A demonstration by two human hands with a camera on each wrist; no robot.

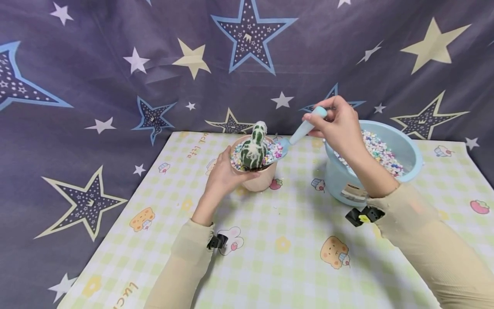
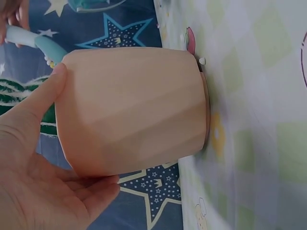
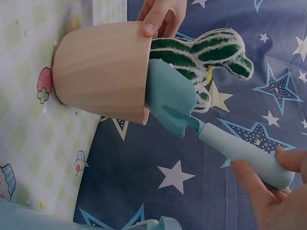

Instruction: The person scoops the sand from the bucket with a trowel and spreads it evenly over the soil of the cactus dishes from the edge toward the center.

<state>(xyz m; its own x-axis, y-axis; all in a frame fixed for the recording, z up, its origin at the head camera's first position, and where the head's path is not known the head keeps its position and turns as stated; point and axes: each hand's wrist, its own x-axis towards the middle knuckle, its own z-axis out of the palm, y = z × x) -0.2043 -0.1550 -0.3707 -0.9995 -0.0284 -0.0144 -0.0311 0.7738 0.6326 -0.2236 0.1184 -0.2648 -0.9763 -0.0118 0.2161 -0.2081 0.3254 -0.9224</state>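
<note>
A peach flower pot [image 1: 259, 180] stands on the table, holding a green cactus [image 1: 254, 153] with white fuzzy stripes and a layer of multicoloured pebbles [image 1: 236, 159]. My left hand [image 1: 224, 177] grips the pot from the left, its thumb near the rim in the left wrist view. In my right hand [image 1: 341, 124] is a light blue trowel [image 1: 306, 128], pinched near the end of its handle. The trowel's blade [image 3: 171, 96] tilts down over the pot's right rim, beside the cactus. Colourful pebbles lie at the blade in the head view.
To the right stands a light blue bucket [image 1: 335, 182] with more coloured pebbles [image 1: 382, 152] inside, under my right forearm. A green-checked cloth [image 1: 270, 274] covers the table. Behind it hangs a dark star-patterned curtain [image 1: 115, 38]. A few stray pebbles [image 2: 202, 61] lie near the pot's base.
</note>
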